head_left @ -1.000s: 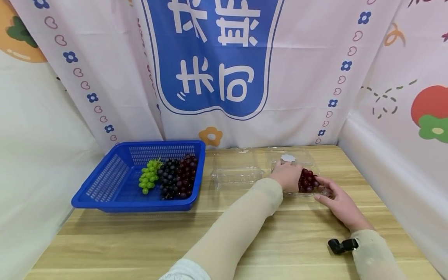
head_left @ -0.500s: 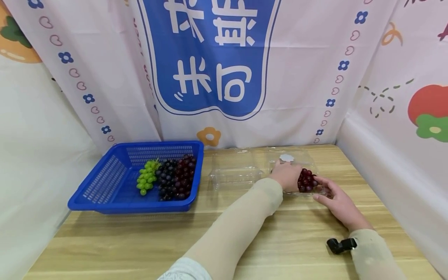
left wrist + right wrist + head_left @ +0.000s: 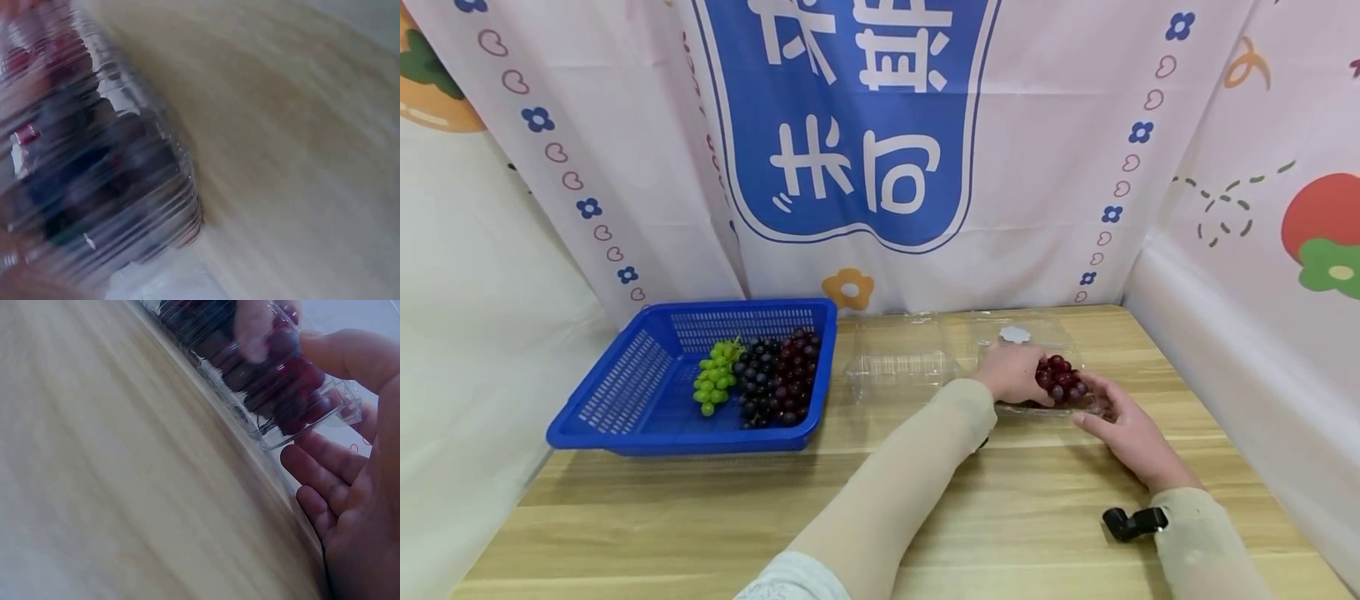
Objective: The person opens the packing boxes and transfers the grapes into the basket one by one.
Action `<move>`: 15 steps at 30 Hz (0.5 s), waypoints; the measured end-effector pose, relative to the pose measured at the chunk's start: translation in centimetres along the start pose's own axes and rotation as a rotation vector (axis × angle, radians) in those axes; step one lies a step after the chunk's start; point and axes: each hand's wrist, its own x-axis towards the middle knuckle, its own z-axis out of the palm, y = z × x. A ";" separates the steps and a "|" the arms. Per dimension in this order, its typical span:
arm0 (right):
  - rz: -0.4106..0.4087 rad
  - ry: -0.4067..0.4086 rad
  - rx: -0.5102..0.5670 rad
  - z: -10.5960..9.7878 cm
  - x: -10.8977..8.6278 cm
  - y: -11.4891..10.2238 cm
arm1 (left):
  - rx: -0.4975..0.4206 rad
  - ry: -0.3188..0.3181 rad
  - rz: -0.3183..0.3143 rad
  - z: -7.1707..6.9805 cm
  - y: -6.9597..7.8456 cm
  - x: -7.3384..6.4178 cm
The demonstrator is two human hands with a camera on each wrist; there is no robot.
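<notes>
A bunch of dark red grapes (image 3: 1057, 379) sits in a clear plastic clamshell box (image 3: 1037, 411) at the table's back right. My left hand (image 3: 1013, 372) reaches into the box from the left and grips the bunch, its thumb against the near grapes; most of its fingers are hidden. My right hand (image 3: 1123, 429) holds the right end of the box between curved thumb and fingers. In the right wrist view, several curled fingers (image 3: 325, 462) lie at the box's end, and one left-hand finger overlaps the grapes (image 3: 284, 394). The left wrist view is blurred, with grapes (image 3: 106, 162) behind ribbed plastic.
A second clear plastic box (image 3: 902, 371) stands with its lid up, left of the first. The blue basket (image 3: 677, 442) at the left holds green grapes (image 3: 715, 379), black grapes (image 3: 757, 375) and red grapes (image 3: 797, 375). A printed cloth wall (image 3: 1037, 233) borders the table's back.
My left hand has turned slightly and its thumb now shows beside the grapes. The bunch sits a little higher and shifted in the box. My right hand has hardly moved.
</notes>
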 end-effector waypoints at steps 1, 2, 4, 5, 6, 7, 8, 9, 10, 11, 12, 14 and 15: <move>-0.001 0.002 0.006 -0.1 0.1 -0.1 | -0.048 0.001 -0.001 -0.2 -0.2 0.1; -0.003 0.004 0.015 -0.2 0.1 -0.1 | -0.100 0.003 -0.003 -0.3 -0.5 0.0; -0.003 0.006 0.033 -0.3 0.2 -0.2 | -0.221 0.005 -0.001 -0.7 -0.9 -0.1; -0.003 0.006 0.041 -0.3 0.3 -0.3 | -0.293 0.006 0.001 -0.8 -1.1 -0.2; -0.004 0.004 0.045 -0.4 0.3 -0.3 | -0.368 0.010 0.001 -0.9 -1.3 -0.3; -0.006 0.001 0.049 -0.4 0.3 -0.3 | -0.442 0.017 0.002 -1.0 -1.4 -0.5; -0.008 -0.002 0.052 -0.3 0.3 -0.3 | -0.518 0.026 0.004 -1.0 -1.5 -0.6; -0.009 -0.004 0.052 -0.3 0.2 -0.3 | -0.590 0.039 0.008 -1.0 -1.5 -0.8; -0.010 -0.008 0.054 -0.3 0.2 -0.3 | -0.650 0.058 0.010 -1.0 -1.5 -1.0; -0.013 -0.009 0.048 -0.2 0.2 -0.2 | -0.701 0.080 0.009 -0.9 -1.4 -1.1; -0.016 -0.010 0.039 -0.2 0.1 -0.2 | -0.741 0.106 0.010 -1.0 -1.3 -1.3; -0.017 -0.009 0.028 -0.1 0.1 -0.1 | -0.811 0.149 0.019 -1.2 -0.9 -1.6; -0.018 -0.008 0.023 -0.1 0.1 -0.1 | -0.833 0.173 0.012 -1.4 -0.6 -1.8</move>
